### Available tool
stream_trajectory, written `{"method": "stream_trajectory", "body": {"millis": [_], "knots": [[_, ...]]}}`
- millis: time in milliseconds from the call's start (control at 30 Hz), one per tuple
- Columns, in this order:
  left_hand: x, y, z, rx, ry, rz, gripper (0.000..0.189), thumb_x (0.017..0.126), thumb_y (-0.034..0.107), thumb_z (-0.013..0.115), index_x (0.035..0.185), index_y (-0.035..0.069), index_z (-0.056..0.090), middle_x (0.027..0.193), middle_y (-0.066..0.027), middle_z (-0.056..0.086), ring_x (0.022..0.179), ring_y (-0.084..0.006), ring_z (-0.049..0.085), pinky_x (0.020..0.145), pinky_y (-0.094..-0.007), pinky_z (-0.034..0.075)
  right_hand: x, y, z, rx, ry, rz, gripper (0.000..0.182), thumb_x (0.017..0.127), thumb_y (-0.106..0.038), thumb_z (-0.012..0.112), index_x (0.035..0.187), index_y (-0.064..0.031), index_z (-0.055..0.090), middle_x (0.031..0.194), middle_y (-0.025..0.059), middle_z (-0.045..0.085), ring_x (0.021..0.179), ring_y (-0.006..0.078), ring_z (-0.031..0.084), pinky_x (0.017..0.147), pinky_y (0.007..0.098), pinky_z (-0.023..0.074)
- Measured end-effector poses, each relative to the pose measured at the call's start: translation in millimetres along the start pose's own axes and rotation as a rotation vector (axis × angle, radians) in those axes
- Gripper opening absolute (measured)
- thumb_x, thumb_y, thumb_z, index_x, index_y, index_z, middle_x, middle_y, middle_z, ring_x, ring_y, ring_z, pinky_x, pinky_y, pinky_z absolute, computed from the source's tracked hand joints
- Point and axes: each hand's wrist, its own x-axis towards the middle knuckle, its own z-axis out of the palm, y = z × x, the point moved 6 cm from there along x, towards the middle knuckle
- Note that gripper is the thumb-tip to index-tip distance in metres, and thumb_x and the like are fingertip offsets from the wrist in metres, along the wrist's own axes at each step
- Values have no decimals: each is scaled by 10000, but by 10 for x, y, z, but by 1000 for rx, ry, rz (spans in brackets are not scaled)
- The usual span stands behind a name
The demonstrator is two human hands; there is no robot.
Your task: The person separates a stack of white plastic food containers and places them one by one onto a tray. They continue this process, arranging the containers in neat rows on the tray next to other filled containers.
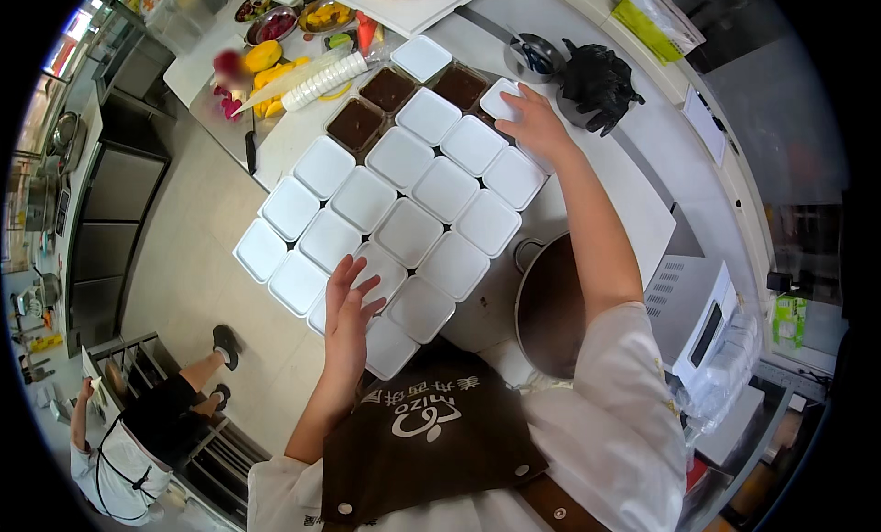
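My right hand [540, 122] has its fingers on a white plastic lid [497, 99] at the far right of the rows of tubs. Dark filling shows below this lid's near edge. Over the near lids is my left hand [349, 315], fingers apart and holding nothing; whether it touches a lid is unclear. Square tubs stand packed in slanting rows, most covered by white lids [409, 232]. Three uncovered tubs are filled with something dark brown, chocolate-like: a left one [354, 124], a middle one [387, 90] and a right one [459, 86].
A stack of small white cups [325, 82], a knife [250, 152], cut yellow fruit [274, 84] and fruit bowls [272, 26] lie at the back left. Back right are a metal bowl [533, 57] and black gloves [600, 84]. A large pot [521, 312] stands near my right arm. A co-worker [131, 456] is behind left.
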Motion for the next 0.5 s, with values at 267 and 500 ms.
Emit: {"method": "stream_trajectory", "body": {"millis": [267, 500], "knots": [[15, -48, 56, -1, -4, -7, 628, 1089, 393, 446, 1625, 100, 303, 1603, -130, 405, 1339, -266, 513, 1065, -420, 470, -86, 27, 184, -106, 49, -67, 594, 903, -421, 747, 1454, -226, 639, 1649, 214, 381, 1519, 373, 365, 1241, 431, 316], [45, 30, 88, -26, -28, 4, 659, 1074, 431, 474, 1623, 106, 306, 1602, -125, 410, 1313, -265, 536, 1057, -407, 472, -90, 35, 212, -82, 186, -118, 624, 915, -456, 727, 1443, -136, 634, 1636, 206, 407, 1502, 370, 391, 1223, 436, 347]]}}
